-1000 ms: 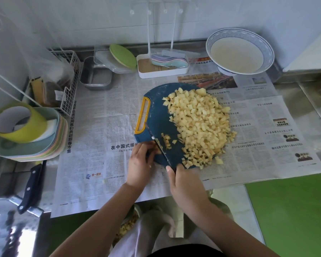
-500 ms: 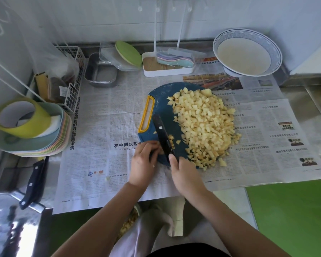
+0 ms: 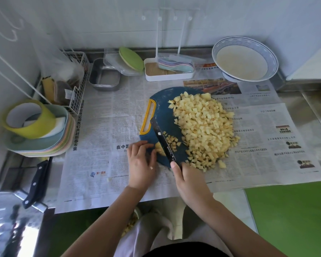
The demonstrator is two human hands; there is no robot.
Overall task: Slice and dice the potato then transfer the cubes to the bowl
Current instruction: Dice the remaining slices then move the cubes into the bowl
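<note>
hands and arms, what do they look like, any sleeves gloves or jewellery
Two bare hands, no gloves: the left hand and right hand show no rings, watch or bracelet. The left forearm and right forearm are uncovered to the frame's bottom edge, no sleeve in view. A pale speck, probably potato, sticks to the left hand.

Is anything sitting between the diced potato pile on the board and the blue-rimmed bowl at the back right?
Nothing visible does. Only flat newspaper lies between the potato cubes and the bowl. The white spoon rack stands to the left of that line, clear of it.
</note>
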